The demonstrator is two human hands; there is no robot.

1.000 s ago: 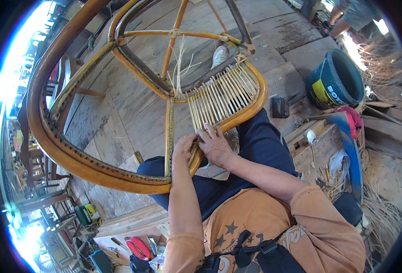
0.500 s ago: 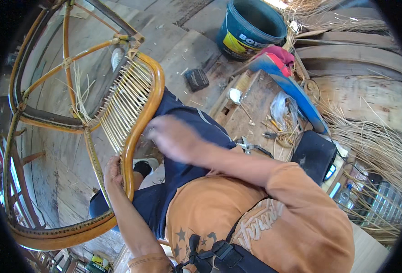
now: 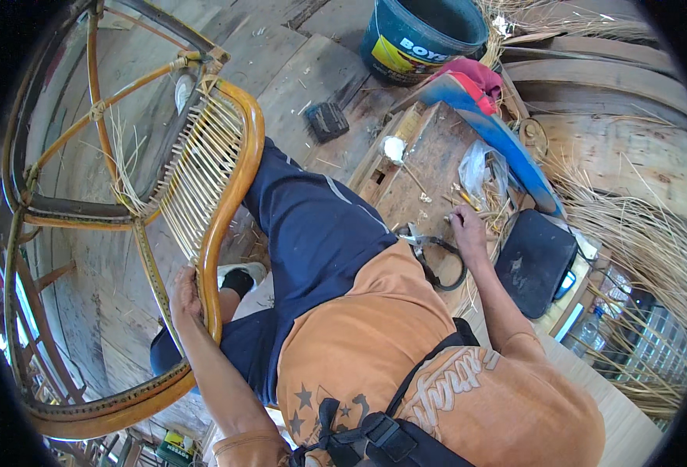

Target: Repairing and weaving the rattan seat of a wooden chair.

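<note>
Frame [image 3: 233, 196]: curved cane; glossy honey-brown outer rail, darker inner bars, the lowest marked with a row of dark dots; at the person's left, reaching over the left leg.
Loose strands [image 3: 133, 201]: pale, thin, splaying upward from a joint of the bars.
Left hand [image 3: 188, 296]: closed around the frame's near side, just below the strips, gripping it.
Strips [image 3: 201, 175]: pale, narrow, side by side with slim gaps, spanning one section from dark bar to glossy rail.
Bucket [image 3: 386, 39]: teal, with a yellow patch.
Bench [image 3: 429, 156]: worn wood.
Pliers [image 3: 415, 239]: black-handled, near the right hand.
Right hand [image 3: 468, 227]: fingers bent, above scraps; whether it holds anything cannot be told.
Bag [image 3: 480, 173]: clear plastic, beyond the fingers.
Case [image 3: 536, 261]: black, flat.
Canes [image 3: 623, 218]: straw-coloured, heaped.
</note>
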